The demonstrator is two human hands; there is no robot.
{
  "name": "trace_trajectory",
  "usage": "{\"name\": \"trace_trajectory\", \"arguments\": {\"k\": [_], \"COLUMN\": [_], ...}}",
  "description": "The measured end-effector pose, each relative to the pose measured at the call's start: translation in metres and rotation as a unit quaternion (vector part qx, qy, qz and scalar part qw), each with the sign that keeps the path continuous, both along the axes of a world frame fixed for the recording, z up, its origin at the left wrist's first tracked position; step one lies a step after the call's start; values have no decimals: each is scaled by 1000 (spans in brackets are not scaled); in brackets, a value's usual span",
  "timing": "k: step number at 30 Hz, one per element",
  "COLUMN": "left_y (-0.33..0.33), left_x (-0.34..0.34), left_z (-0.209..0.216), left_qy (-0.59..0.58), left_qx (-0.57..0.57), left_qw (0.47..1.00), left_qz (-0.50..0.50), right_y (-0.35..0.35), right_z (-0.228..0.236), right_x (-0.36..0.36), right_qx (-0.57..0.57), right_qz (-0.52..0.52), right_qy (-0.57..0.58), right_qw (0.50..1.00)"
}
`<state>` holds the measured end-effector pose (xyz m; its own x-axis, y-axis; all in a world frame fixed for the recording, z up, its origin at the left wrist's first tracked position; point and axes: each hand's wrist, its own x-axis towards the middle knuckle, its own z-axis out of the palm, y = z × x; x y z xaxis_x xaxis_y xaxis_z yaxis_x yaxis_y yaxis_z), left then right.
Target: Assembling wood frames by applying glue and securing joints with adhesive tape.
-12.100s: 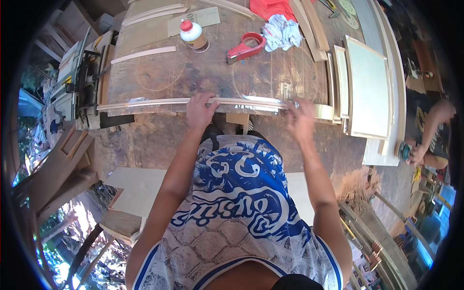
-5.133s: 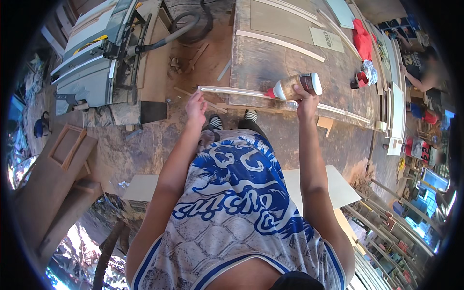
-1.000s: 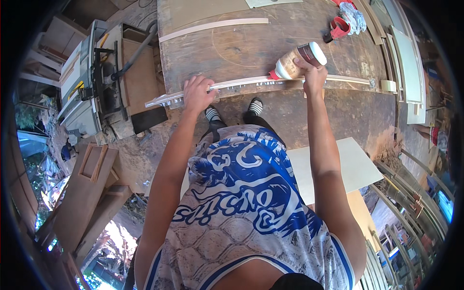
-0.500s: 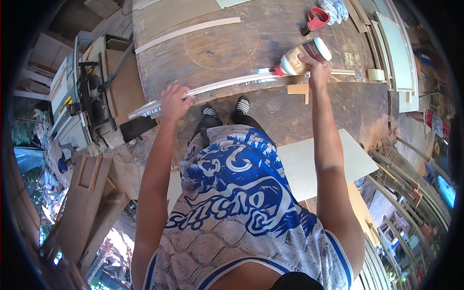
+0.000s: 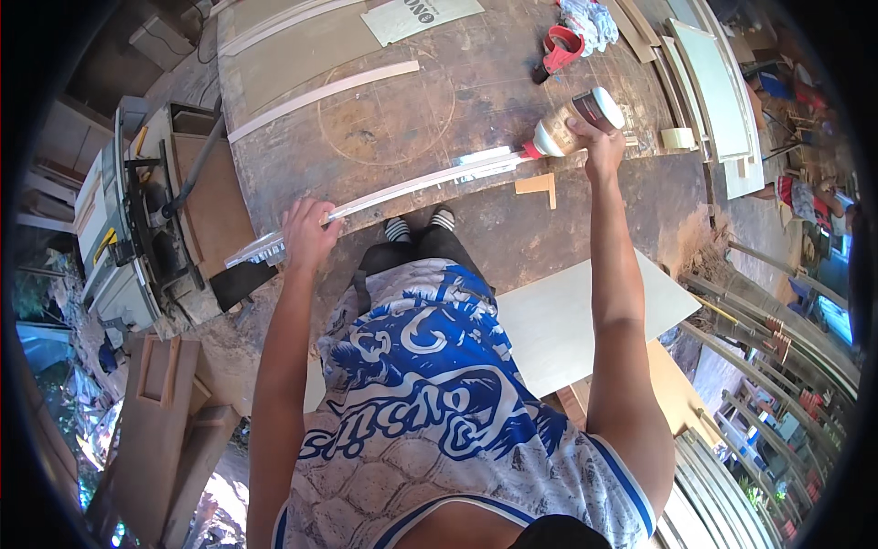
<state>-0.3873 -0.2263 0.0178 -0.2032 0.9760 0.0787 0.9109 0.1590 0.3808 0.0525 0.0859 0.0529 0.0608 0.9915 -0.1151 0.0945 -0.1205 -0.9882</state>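
Big workbench (image 5: 494, 105), long wood strip (image 5: 412, 183) along its front edge, tipped glue bottle (image 5: 558, 132)
Left hand (image 5: 309, 231) pinches the strip, right hand (image 5: 598, 146) wraps the bottle; red tip (image 5: 530, 149) is near the strip's right end, so maybe little is left

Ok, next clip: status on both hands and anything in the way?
Left hand on the wood strip, toward its left end. Right hand gripping the tilted bottle, red nozzle down by the strip. Red tape dispenser farther back, off the strip.
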Motion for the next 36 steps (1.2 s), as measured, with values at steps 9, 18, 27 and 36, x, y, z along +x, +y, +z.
{"name": "trace_trajectory", "arguments": {"k": [9, 18, 27, 36], "left_y": [0, 0, 105, 205], "left_x": [4, 24, 167, 276], "left_z": [-1, 1, 17, 5], "left_qy": [20, 86, -91, -27], "left_qx": [-13, -55, 53, -77], "left_qw": [1000, 993, 992, 996], "left_qz": [7, 51, 63, -48], "right_y": [10, 19, 18, 24], "right_z": [-5, -10, -4, 1], "right_x": [18, 40, 44, 49], "right_qx": [-8, -51, -95, -88], "right_qz": [14, 41, 88, 133], "right_qy": [41, 99, 149, 137], "right_qw": [999, 993, 980, 978]}}
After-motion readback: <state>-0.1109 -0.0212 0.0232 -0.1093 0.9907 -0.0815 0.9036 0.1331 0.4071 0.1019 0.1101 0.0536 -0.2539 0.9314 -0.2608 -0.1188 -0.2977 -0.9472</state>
